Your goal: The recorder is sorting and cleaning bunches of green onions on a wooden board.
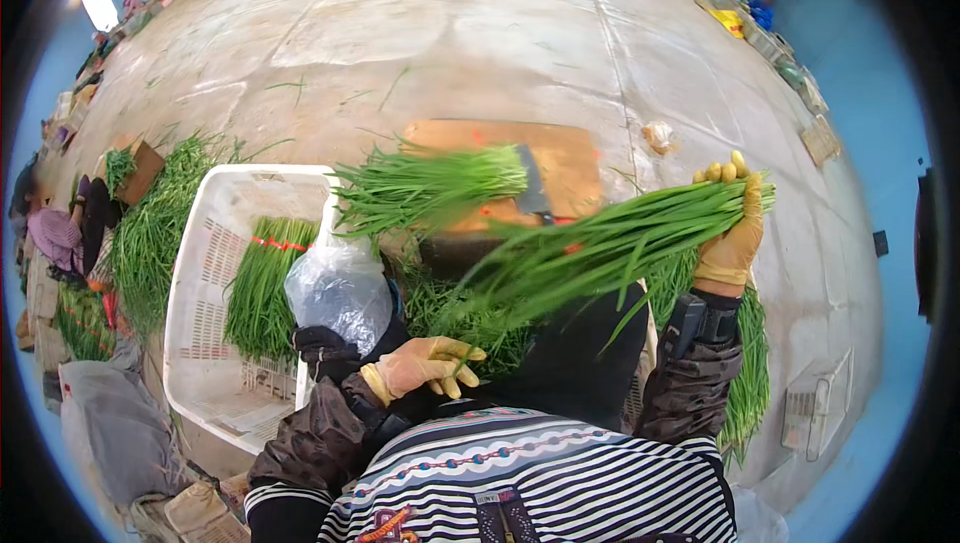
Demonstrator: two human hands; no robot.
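Note:
My right hand (731, 224), in a yellowish glove, grips a bunch of garlic chives (622, 239) by its pale stem end, raised at the right. The leaf tips trail leftward over my lap, blurred. My left hand (431, 366), gloved too, hovers near my lap with fingers loosely spread, a green leaf beside the fingertips. In front of me a wooden board (570, 160) bears another pile of chives (442, 183), its cut ends against the dark blade of a knife (531, 181). Part of the knife's handle is hidden behind the raised leaves.
A white plastic crate (195, 258) at my left holds chives tied with red bands (266, 288). A clear plastic bag (341, 295) hangs by its rim. Loose chives (157, 228) lie beyond the crate, near another person (56, 235). More chives (750, 370) lie at my right.

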